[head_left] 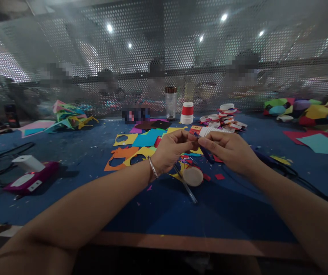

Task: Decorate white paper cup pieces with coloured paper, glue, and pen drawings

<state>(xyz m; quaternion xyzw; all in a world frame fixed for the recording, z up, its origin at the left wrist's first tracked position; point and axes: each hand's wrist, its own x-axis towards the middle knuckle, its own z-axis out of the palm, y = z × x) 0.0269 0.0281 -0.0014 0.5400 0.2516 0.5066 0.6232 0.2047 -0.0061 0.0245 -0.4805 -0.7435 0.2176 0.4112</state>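
Note:
My left hand (172,149) and my right hand (229,149) meet above the middle of the table, fingertips pinched close together. A narrow dark purple strip (207,155), perhaps paper, hangs from between them; the fingers hide its upper end. Below the hands a round whitish disc (193,176) lies on the table, like a cup's base. Beside it lies a clear thin rod (190,191), partly behind my left hand. Behind my fingers a stack of white paper cups (216,131) lies on its side.
Cut coloured paper (146,138) lies left of my hands. A red-and-white cup stack (187,113) and a glass bottle (171,104) stand at the back. A purple power strip (32,181) sits at left, colourful paper shapes (321,110) at right. Beyond is a perforated metal screen (141,46).

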